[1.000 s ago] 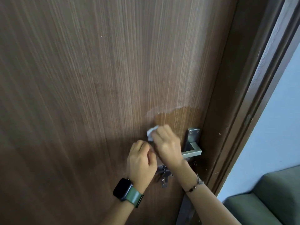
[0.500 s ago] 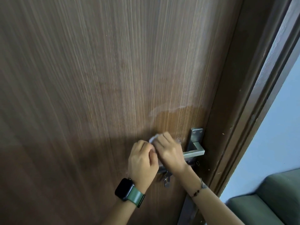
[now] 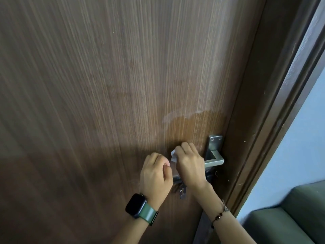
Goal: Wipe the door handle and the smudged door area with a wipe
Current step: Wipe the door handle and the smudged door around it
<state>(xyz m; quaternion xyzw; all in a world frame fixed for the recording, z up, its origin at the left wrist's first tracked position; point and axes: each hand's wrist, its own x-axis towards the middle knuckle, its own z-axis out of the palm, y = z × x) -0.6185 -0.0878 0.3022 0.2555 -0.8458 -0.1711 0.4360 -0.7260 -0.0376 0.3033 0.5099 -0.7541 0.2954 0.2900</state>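
Note:
A brown wood-grain door (image 3: 105, 85) fills the view. Its square metal handle (image 3: 215, 160) sits at the right edge on a steel plate. My right hand (image 3: 190, 164) is closed around a white wipe (image 3: 173, 155) and presses it on the handle's lever, covering most of it. A wet patch with a pale smudged border (image 3: 186, 117) shows on the door above the handle. My left hand (image 3: 155, 176), with a watch on its wrist, is curled loosely just left of the right hand; whether it touches the lever is hidden. Keys (image 3: 182, 190) hang below the hands.
The dark door frame (image 3: 260, 120) runs along the right, with a pale blue wall (image 3: 302, 138) beyond it. A green cushioned seat (image 3: 290, 221) sits at the bottom right corner.
My right hand with the wipe has slid down from the door surface onto the handle lever. The left hand has stayed beside it.

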